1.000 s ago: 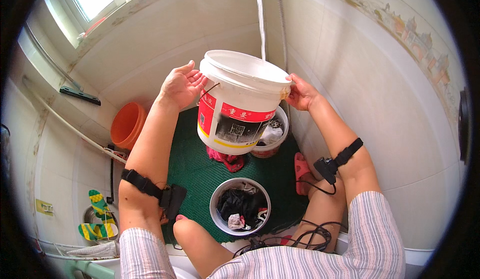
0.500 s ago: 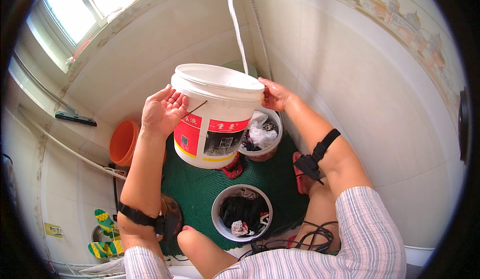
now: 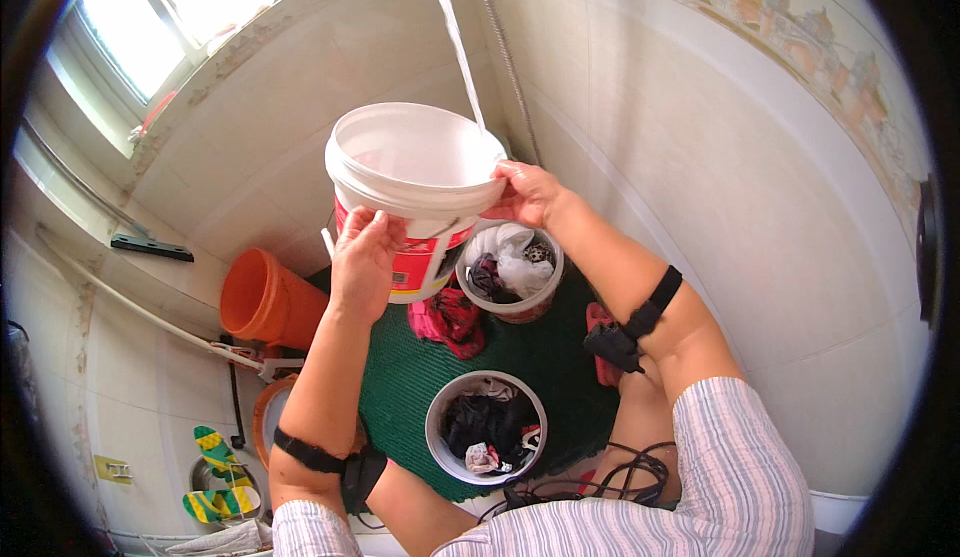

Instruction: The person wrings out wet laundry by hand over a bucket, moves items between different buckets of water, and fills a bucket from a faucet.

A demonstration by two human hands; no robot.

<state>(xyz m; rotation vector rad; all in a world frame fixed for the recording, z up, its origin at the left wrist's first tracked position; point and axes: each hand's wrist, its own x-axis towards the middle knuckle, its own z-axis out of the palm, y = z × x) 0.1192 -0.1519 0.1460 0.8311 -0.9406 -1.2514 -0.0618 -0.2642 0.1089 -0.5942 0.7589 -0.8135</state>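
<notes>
A large white plastic bucket with a red label is raised off the floor, its mouth tipped toward me. My right hand grips its right rim. Against its near left side, my left hand presses with bent fingers, below the rim by the thin wire handle. A narrow white stream or strand drops from above to the bucket's far right rim; whether it is water or a hose I cannot tell. Most of the bucket's floor is hidden.
Beneath lies a green mat with a dark-filled clothes bucket, another bucket of cloths and a crumpled red cloth. An orange bucket stands left, near a squeegee. Black cables lie by my legs.
The bucket has shifted slightly left and up, and its mouth has tipped toward me. My left hand has moved from its left side round to the near side.
</notes>
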